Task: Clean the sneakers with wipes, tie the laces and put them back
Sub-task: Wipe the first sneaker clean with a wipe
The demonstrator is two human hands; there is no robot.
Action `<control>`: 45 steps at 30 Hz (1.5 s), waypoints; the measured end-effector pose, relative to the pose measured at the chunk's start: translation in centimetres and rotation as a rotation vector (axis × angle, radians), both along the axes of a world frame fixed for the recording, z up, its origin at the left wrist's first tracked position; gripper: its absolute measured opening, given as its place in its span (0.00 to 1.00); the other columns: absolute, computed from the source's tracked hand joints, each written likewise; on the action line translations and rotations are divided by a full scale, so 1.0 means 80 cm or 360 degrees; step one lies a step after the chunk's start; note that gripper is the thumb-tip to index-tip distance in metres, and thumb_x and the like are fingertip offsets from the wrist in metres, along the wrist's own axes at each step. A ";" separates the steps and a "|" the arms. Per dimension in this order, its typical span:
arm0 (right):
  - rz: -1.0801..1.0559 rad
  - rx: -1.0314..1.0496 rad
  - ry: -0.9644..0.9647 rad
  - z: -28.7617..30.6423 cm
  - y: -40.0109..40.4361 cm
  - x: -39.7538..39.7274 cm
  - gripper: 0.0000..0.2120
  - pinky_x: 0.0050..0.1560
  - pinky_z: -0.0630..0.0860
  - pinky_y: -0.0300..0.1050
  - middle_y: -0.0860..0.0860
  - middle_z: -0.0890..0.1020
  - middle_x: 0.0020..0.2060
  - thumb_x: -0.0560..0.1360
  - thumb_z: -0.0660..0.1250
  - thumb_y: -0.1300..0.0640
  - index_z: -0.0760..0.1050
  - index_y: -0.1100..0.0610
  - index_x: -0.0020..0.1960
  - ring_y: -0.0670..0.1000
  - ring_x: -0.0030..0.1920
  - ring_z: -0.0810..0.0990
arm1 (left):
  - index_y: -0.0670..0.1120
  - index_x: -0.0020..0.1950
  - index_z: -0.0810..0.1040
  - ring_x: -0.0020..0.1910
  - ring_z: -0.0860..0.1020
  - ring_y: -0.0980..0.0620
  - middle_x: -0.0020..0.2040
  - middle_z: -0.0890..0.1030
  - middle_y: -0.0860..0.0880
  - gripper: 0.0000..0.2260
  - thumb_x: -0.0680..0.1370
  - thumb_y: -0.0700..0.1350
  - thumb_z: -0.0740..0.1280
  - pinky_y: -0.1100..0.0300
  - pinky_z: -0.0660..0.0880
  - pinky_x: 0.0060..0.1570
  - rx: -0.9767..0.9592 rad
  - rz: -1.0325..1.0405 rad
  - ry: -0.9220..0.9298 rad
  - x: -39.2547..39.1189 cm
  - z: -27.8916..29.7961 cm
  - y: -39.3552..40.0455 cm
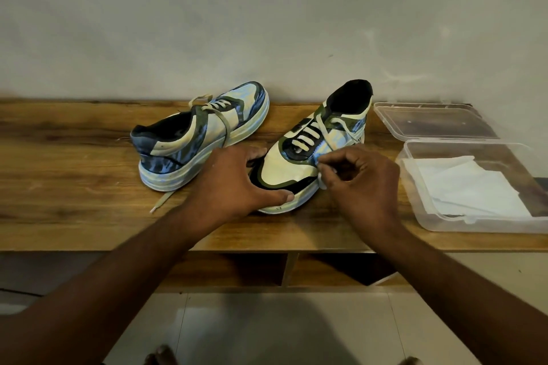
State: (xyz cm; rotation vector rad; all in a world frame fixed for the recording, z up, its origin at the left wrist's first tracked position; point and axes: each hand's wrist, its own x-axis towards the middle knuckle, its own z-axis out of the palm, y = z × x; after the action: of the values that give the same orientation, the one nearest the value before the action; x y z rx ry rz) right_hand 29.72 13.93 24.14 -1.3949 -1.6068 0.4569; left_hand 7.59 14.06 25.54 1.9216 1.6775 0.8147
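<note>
Head view: two sneakers on a wooden bench top (74, 139) against a pale wall (267, 9); right sneaker (308, 157) stands toe toward the camera, heel toward the wall, just left of the plastic boxes; left sneaker (201, 139) lies well to its left, angled, heel nearer the camera, toe toward the wall; the two shoes are apart, not touching.

Left hand (237, 184) grips the toe of the right sneaker; thumb lies along the near toe edge, fingers wrap over the far left side of the toe; fingers held together, tips partly hidden behind the shoe.

Right hand (361, 178) sits at the right side of the same sneaker; fingers curled, thumb and forefinger pinching a small white wipe (322, 184) against the shoe's side near the sole; most of the wipe is hidden under the hand.

Laces on both shoes are loose; one lace end (161, 201) of the left sneaker trails onto the bench toward the front edge.

Right of the shoes: clear plastic container (439, 216) holding a stack of white wipes (462, 184); its clear lid (430, 121) lies behind it near the wall.

Below the bench top: open shelf compartments (284, 270); tiled floor (296, 329) underneath.
</note>
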 end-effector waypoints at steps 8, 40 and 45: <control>-0.0045 -0.0128 0.0235 -0.003 0.010 0.001 0.08 0.45 0.86 0.45 0.47 0.87 0.45 0.74 0.77 0.62 0.87 0.54 0.52 0.43 0.43 0.86 | 0.53 0.66 0.83 0.41 0.72 0.80 0.51 0.80 0.65 0.35 0.60 0.58 0.86 0.81 0.70 0.41 -0.0009 -0.0007 0.0006 0.005 0.005 -0.003; -0.0145 0.0140 -0.0245 0.011 0.036 0.019 0.08 0.46 0.84 0.46 0.48 0.85 0.45 0.74 0.75 0.62 0.86 0.53 0.52 0.44 0.42 0.83 | 0.56 0.63 0.84 0.45 0.78 0.71 0.52 0.83 0.64 0.31 0.61 0.59 0.85 0.77 0.73 0.42 0.0019 -0.0033 0.0033 0.004 0.009 -0.001; -0.0070 0.0094 -0.0268 0.010 0.033 0.003 0.09 0.48 0.84 0.44 0.48 0.85 0.48 0.76 0.74 0.61 0.86 0.53 0.55 0.42 0.44 0.83 | 0.57 0.64 0.84 0.45 0.77 0.70 0.54 0.83 0.62 0.32 0.61 0.59 0.85 0.76 0.73 0.44 0.0033 -0.0043 0.0037 0.004 0.008 -0.001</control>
State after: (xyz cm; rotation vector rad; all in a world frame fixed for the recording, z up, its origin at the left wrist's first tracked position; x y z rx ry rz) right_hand 29.96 16.57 24.94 -1.4527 -1.7061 0.2695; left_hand 7.88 13.98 26.19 1.9710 1.6589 0.8054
